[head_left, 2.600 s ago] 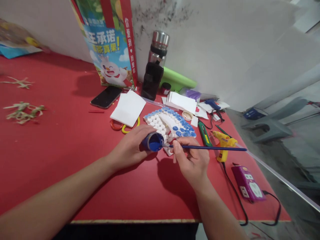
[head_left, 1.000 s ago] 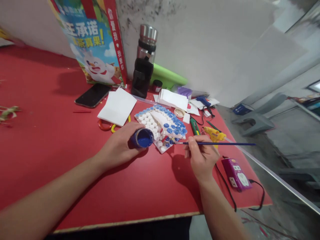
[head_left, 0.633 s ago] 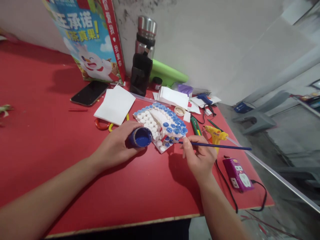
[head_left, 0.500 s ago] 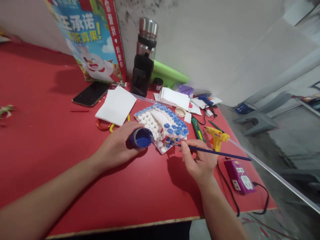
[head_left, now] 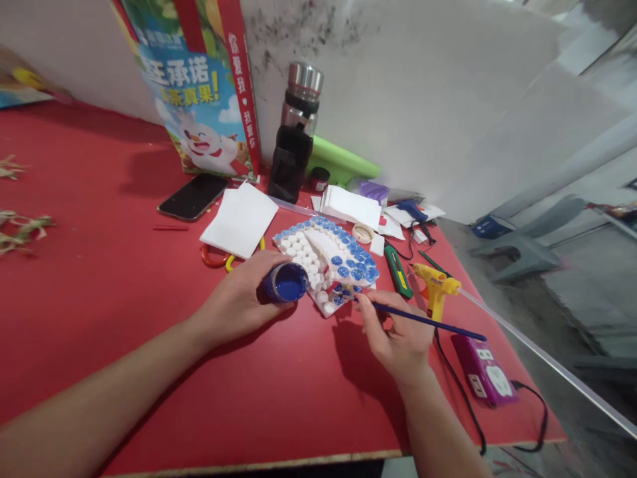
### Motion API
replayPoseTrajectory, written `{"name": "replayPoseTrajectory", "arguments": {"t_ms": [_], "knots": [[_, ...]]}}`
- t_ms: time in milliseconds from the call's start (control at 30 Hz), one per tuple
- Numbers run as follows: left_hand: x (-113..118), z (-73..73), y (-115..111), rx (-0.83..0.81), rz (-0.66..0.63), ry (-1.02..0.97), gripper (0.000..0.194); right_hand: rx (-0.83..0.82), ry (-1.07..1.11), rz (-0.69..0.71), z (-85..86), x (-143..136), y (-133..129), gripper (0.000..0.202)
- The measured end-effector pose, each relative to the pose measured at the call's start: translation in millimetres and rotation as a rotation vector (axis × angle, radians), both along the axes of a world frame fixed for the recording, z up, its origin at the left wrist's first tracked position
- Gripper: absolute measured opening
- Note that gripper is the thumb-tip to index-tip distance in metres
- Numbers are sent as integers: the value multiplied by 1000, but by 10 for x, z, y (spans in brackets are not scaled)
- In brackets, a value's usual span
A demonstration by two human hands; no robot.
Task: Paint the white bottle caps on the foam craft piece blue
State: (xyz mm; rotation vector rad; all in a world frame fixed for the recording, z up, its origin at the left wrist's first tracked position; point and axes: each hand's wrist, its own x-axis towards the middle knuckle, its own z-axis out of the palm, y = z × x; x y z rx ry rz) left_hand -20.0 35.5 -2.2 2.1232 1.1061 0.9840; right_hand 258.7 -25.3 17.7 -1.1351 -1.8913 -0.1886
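Note:
My left hand [head_left: 243, 295] is wrapped round a small jar of blue paint [head_left: 291, 283], its open mouth tilted toward the camera. Between the thumb and fingers of my right hand [head_left: 398, 332] is a thin dark blue brush [head_left: 428, 320]. The brush's tip is at the lower right part of a craft piece [head_left: 318, 259], too small to tell whether it touches. White and blue round pieces cover this craft piece, which lies on the red table [head_left: 293, 385] just beyond both hands.
Beyond the craft stand a bottle [head_left: 293, 133] and a printed bag [head_left: 209, 99]. White sheets [head_left: 239, 219] and a phone [head_left: 193, 196] lie left. On the right are a green cutter [head_left: 398, 272], yellow glue gun [head_left: 436, 285] and purple power box [head_left: 485, 372] with cables.
The view has shifted, so the table things appear slightly lower and further right. The brush tip has moved slightly off the lower blue pieces, toward the right. Both hands keep their holds.

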Motion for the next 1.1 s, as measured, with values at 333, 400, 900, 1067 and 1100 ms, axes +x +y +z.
{"name": "replayPoseTrajectory", "arguments": {"t_ms": [333, 400, 900, 1067, 1100], "knots": [[-10, -20, 1, 11, 2, 8, 48, 0, -30, -6, -8, 6, -6, 4], [-9, -19, 2, 15, 4, 9, 48, -5, -32, -4, -2, 1, -6, 5], [0, -3, -12, -18, 6, -3, 48, 1, -31, -1, 46, -17, -13, 8], [0, 5, -14, -9, 9, 13, 47, 19, -47, -3, 34, -11, -4, 7], [0, 7, -16, -12, 11, 15, 47, 23, -48, -8, 34, -9, -3, 7]]}}
